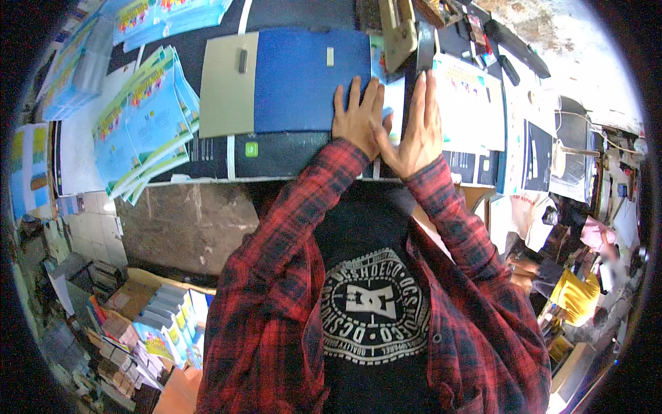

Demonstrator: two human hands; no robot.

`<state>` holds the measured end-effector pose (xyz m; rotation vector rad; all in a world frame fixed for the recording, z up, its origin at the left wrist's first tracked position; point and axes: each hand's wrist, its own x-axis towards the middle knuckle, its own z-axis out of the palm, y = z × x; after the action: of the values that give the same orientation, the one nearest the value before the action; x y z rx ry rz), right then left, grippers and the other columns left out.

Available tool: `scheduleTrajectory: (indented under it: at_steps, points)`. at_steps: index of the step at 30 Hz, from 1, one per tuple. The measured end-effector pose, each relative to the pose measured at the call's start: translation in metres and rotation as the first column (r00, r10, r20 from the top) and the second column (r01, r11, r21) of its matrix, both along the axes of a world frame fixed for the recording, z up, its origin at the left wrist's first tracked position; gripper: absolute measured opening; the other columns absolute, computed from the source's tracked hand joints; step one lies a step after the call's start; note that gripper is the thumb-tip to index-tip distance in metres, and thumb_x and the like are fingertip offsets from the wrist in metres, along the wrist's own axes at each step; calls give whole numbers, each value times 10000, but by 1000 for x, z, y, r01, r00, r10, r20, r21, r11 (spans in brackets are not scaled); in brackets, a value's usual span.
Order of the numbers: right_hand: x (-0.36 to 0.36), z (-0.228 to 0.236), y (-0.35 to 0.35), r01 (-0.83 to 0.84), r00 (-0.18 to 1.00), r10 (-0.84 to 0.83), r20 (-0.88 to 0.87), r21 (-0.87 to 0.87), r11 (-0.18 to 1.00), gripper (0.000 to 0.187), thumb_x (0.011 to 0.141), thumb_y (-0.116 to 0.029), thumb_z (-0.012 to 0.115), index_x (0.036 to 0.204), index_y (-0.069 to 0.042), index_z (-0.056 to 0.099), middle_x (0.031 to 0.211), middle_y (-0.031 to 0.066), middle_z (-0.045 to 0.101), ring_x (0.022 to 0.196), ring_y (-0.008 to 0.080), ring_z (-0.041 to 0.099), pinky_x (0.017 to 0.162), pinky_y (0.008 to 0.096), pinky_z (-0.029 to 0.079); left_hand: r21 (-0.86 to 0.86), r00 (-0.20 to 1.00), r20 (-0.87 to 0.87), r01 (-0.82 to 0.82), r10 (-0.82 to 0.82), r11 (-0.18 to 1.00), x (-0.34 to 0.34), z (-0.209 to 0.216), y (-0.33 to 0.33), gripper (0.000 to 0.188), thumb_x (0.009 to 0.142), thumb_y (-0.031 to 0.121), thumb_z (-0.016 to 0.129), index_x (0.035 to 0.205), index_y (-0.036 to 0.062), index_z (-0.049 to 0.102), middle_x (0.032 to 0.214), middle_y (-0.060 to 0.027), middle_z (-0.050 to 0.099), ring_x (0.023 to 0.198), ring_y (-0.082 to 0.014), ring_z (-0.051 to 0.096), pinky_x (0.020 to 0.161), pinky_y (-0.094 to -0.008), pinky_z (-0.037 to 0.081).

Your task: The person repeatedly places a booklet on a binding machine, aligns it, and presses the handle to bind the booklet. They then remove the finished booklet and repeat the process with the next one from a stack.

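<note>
My left hand (356, 117) lies flat with its fingers stretched out, over the right edge of a blue board (296, 83). Close beside it, my right hand (416, 134) presses down with straight fingers held side by side, its thumb reaching toward the left hand. The right fingertips are by a dark, narrow metal piece (425, 48) next to a beige machine part (398, 34). Under and right of that hand is a white printed sheet (472, 103). Partly covered paper shows between the hands. A pale grey board (227, 86) adjoins the blue one.
Fanned light-blue printed sheets (145, 103) lie at the left, with more stacks (169, 17) behind. Small tools (483, 41) and a dark bar (517, 45) sit at the far right. Below left is a box of booklets (169, 317). Another person in yellow (576, 297) is at the right.
</note>
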<state>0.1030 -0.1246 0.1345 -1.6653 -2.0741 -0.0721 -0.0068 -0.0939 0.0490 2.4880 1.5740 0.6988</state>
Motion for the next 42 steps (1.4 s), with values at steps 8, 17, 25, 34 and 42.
scheduleTrajectory:
  at_steps: [8, 17, 25, 34, 42]
  points:
    - [65, 116, 49, -345, 781, -36, -624, -478, 808, 686, 889, -344, 680, 1408, 34, 438, 1442, 229, 469, 1300, 301, 504, 1080, 369, 386, -45, 1000, -1, 3, -3, 999, -3, 6, 3, 585, 931, 429, 533, 1402, 88, 467, 1452, -99, 446, 1359, -369, 366, 1109, -622, 234]
    - [350, -129, 52, 505, 848, -528, -37, -246, 827, 964, 641, -587, 834, 1323, 1, 491, 1211, 268, 600, 1129, 405, 583, 954, 459, 483, -20, 1000, 21, 17, -17, 1000, 16, 8, 4, 584, 880, 391, 572, 1427, 219, 461, 1418, -136, 418, 1354, -437, 316, 1060, -732, 199]
    - [279, -136, 72, 372, 928, -370, 40, -132, 919, 806, 705, -476, 803, 1349, -114, 479, 1152, 238, 623, 1091, 406, 586, 932, 472, 474, -62, 998, 2, -69, 69, 996, -24, 10, 5, 517, 892, 386, 576, 1380, 230, 508, 1411, -139, 422, 1364, -419, 325, 1041, -757, 202]
    - [222, -108, 76, 344, 939, -340, 52, -134, 930, 669, 802, -411, 745, 1367, -169, 482, 1245, 245, 576, 1119, 392, 594, 918, 462, 494, -55, 996, -29, -86, 84, 995, -49, 7, 6, 537, 898, 415, 577, 1402, 255, 482, 1440, -140, 412, 1377, -403, 330, 1044, -752, 203]
    - [141, 78, 97, -84, 994, 79, 73, 62, 995, 514, 930, -327, 602, 1402, -169, 473, 1345, 234, 533, 1179, 353, 580, 961, 426, 470, -57, 996, -44, -85, 83, 995, -45, 11, 9, 513, 916, 462, 557, 1380, 247, 511, 1417, -133, 436, 1385, -383, 322, 1047, -744, 209]
